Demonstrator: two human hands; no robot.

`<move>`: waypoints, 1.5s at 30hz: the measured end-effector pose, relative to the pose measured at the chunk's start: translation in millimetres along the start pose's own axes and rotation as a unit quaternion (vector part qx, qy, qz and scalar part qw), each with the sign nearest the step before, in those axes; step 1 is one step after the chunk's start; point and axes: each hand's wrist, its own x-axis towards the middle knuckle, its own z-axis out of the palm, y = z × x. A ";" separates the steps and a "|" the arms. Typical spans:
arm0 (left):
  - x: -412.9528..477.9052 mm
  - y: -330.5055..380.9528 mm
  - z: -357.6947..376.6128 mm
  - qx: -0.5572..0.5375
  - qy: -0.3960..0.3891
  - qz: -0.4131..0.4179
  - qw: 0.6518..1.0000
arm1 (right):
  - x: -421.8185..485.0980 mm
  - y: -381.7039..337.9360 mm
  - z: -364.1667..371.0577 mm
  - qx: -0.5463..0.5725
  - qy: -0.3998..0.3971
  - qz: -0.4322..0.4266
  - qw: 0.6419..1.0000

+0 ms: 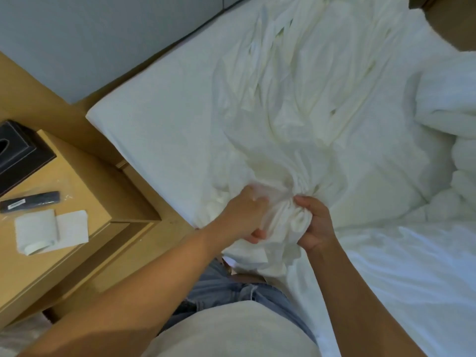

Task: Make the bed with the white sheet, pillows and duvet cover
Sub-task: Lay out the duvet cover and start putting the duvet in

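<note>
Head view: the bed [154, 119] fills the scene, its mattress bare at the left; the duvet [443, 104] lies bunched at the right. The white sheet [296, 99] lies crumpled across the middle, gathered at the near edge. Risk: pulling from one bunched point may drag the sheet askew or leave the far corners uncovered. Both forearms reach forward over the near edge. Left hand [244, 215] and right hand [315, 225] grip the gathered sheet, fingers curled tight around it.
</note>
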 end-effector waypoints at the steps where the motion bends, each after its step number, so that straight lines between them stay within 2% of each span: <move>1: 4.4 -5.0 -7.1 0.083 0.007 0.006 0.996 | 0.2 -1.4 -2.6 -0.013 0.017 -0.001 1.000; 3: 15.4 -12.6 -23.9 0.248 0.076 0.033 0.965 | -2.2 -0.5 -4.5 -0.046 0.037 0.010 0.998; 5: 28.4 -15.4 -32.5 0.315 0.140 0.047 0.937 | -5.8 2.9 -5.2 -0.086 0.062 0.038 0.994; 6: 33.2 -14.8 -33.7 0.285 0.131 0.034 0.949 | -8.5 4.9 -3.9 -0.102 0.069 0.055 0.991; 7: 36.5 -12.3 -31.4 0.198 0.088 0.006 0.976 | -9.4 7.0 -4.4 -0.111 0.075 0.068 0.989; 8: 37.7 -8.3 -26.7 0.070 0.032 -0.035 0.996 | -10.6 8.6 -4.6 -0.112 0.080 0.078 0.987; 9: 38.4 -5.9 -20.2 -0.041 -0.002 -0.064 0.997 | -11.0 9.5 -6.2 -0.111 0.082 0.085 0.987; 11: 36.0 -3.6 -10.0 -0.157 0.040 -0.035 0.986 | -12.2 6.5 -7.1 -0.124 0.087 0.100 0.983; 14: 20.7 -7.1 2.9 -0.203 0.162 0.029 0.965 | -9.2 0.0 -2.1 -0.196 0.085 0.134 0.968; 16: 3.4 -15.2 11.7 -0.228 0.180 0.094 0.952 | -4.5 1.0 5.9 -0.224 0.088 0.145 0.960; 18: -12.2 -24.3 14.1 -0.165 0.175 0.171 0.956 | 0.6 5.2 13.4 -0.193 0.077 0.119 0.971; 20: -15.0 -36.5 8.4 -0.007 0.172 0.218 0.961 | 5.3 9.7 19.6 -0.138 0.060 0.075 0.986; 22: -16.7 -40.7 -1.4 0.118 0.189 0.224 0.949 | 7.6 15.7 24.5 -0.116 0.047 0.064 0.990; 25: -18.6 -42.4 -5.3 0.224 0.221 0.205 0.927 | 8.7 24.6 31.1 -0.103 0.044 0.085 0.990; 27: -18.4 -43.0 -1.1 0.251 0.235 0.199 0.918 | 9.7 24.8 37.1 -0.131 0.043 0.101 0.985; 30: -21.8 -44.6 4.1 0.206 0.238 0.211 0.925 | 11.7 17.6 45.7 -0.208 0.055 0.134 0.967; 33: -25.1 -47.7 4.8 0.159 0.224 0.231 0.933 | 12.8 13.6 49.2 -0.215 0.076 0.123 0.966; 36: -23.6 -45.6 1.1 0.024 0.221 0.248 0.943 | 15.3 15.7 48.3 -0.102 0.099 0.043 0.989; 38: -13.3 -42.8 -10.6 -0.065 0.275 0.223 0.933 | 19.0 14.5 44.6 -0.016 0.103 -0.015 0.994; 39: -7.0 -41.2 -19.4 -0.072 0.293 0.192 0.934 | 20.9 13.6 41.8 0.016 0.101 -0.028 0.994; 40: 0.1 -39.7 -29.6 -0.045 0.289 0.149 0.945 | 21.6 13.1 39.8 0.032 0.095 -0.030 0.994; 42: 12.7 -36.0 -49.5 0.117 0.203 0.044 0.971 | 20.1 15.2 35.8 0.027 0.090 -0.022 0.995; 43: 16.2 -33.2 -58.1 0.207 0.146 -0.007 0.967 | 18.4 18.0 32.8 0.015 0.090 -0.016 0.996; 45: 23.2 -28.9 -69.2 0.386 0.097 -0.071 0.915 | 13.8 23.6 27.4 -0.005 0.088 -0.010 0.996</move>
